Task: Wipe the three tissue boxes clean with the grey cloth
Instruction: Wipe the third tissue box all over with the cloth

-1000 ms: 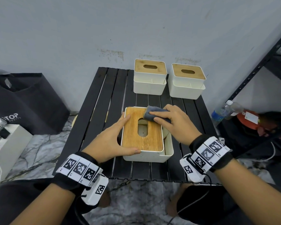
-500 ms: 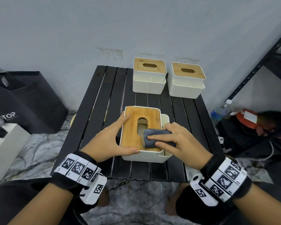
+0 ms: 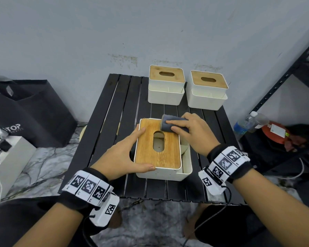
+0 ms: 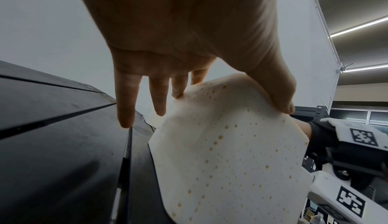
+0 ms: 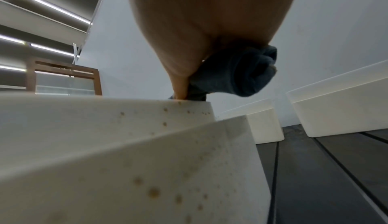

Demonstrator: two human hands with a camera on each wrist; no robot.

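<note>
With the left hand [image 3: 122, 154] bracing the near tissue box [image 3: 161, 157] on the bench [image 3: 105, 125], the right hand [image 3: 193, 132] presses the folded grey cloth [image 3: 173, 124] under its fingers at the lid's far corner; next, wipe the speckled walls.

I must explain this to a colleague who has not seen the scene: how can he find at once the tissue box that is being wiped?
On the black slatted table, two tissue boxes stand side by side at the wall end. The wiped tissue box lies alone nearer the person, lengthwise, between the left hand and the right hand with the grey cloth. Brown speckles dot its white sides.
</note>
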